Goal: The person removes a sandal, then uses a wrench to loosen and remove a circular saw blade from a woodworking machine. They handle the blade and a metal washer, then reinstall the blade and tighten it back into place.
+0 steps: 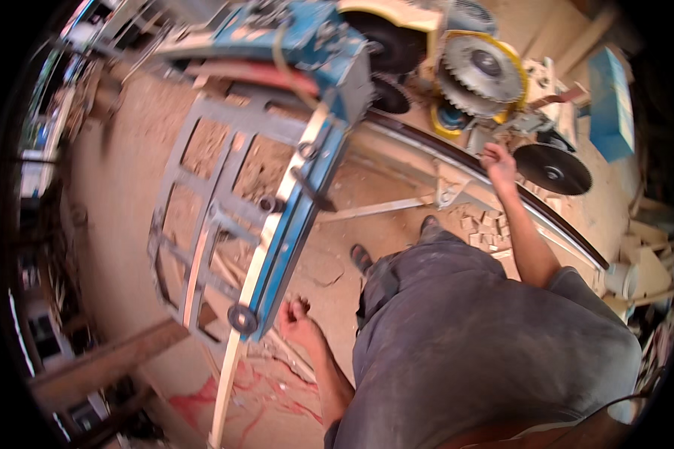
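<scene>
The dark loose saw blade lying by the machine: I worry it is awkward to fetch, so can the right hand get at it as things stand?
Probably yes. The right hand rests on the curved rail close beside the dark saw blade, with nothing visible between them.

You have one view only, from the camera worn on your head, looking steeply down along your own body. Your grey clothing fills the lower right, close to the lens, and your feet show on the sawdust floor (127, 202) below. The fisheye bends the long blue machine rail (292, 232) that runs from the top centre down to the lower left. The saw blades (483, 71) sit farther off at the top edge. Dark rim closes every corner.
</scene>
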The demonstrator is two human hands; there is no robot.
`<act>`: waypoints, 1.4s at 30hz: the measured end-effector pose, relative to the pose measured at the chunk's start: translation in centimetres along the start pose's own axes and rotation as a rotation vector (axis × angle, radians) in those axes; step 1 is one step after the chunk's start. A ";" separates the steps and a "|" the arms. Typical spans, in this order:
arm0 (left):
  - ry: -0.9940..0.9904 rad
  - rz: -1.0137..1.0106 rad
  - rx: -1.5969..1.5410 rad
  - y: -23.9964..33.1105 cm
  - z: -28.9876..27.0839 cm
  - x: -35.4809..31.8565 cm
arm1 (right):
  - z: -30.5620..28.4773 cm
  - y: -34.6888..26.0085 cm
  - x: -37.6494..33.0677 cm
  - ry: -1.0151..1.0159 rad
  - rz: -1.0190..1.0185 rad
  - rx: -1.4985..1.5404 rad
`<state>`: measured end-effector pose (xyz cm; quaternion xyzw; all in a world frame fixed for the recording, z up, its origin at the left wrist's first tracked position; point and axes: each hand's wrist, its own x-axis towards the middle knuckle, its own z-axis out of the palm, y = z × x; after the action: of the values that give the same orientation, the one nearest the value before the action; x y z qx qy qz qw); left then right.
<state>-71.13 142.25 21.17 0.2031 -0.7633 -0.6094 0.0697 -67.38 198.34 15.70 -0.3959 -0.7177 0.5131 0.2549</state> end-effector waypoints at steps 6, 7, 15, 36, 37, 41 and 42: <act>0.421 0.159 0.213 1.0 -7.9 6.5 | 1.2 -0.8 -4.6 -0.278 0.240 -0.154; 0.422 0.153 0.326 0.8 -9.7 7.3 | 2.1 -1.0 -5.4 -0.335 0.247 -0.153; -0.066 0.291 0.833 0.4 -14.6 10.5 | 11.7 -9.5 -15.8 -0.725 0.037 -0.335; -1.005 1.001 0.231 15.2 14.3 1.6 | 13.8 -17.8 -18.3 -0.952 0.860 1.353; -1.035 1.029 0.260 16.1 15.4 1.0 | 12.0 -17.4 -16.8 -0.879 0.782 1.321; -0.928 1.008 0.342 15.1 17.0 3.3 | 6.2 -15.7 -7.7 -0.574 0.413 1.117; -0.856 1.010 0.309 13.8 16.7 4.4 | 4.6 -15.1 -4.4 -0.475 0.246 0.931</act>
<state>-84.17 157.98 29.64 -0.4296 -0.8032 -0.4127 0.0078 -73.09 189.81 28.47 -0.1951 -0.4006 0.8785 0.1720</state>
